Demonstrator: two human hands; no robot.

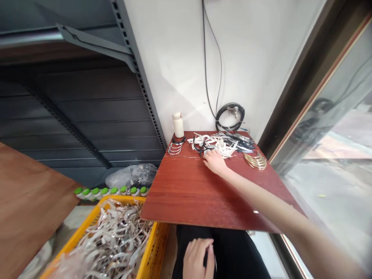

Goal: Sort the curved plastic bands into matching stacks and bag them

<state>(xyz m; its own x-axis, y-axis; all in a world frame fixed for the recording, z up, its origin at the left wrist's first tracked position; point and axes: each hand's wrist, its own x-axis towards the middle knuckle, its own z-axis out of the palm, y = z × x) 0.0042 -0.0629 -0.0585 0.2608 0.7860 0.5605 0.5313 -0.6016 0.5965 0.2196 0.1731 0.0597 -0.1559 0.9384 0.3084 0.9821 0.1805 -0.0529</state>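
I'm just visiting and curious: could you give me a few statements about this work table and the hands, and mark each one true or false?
1. The right hand reaches into the pile of headbands on the red table. True.
2. The left hand lies on the table. False: it rests in the lap, below the table edge.
3. The crate is blue. False: it is yellow.
4. A white bottle stands by the wall. True.

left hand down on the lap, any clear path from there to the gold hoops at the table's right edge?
Probably not directly. The left hand rests on the lap below the near edge of the red table, and the outstretched right hand and its forearm cross the tabletop between it and the gold hoops. It would need to come up and over.
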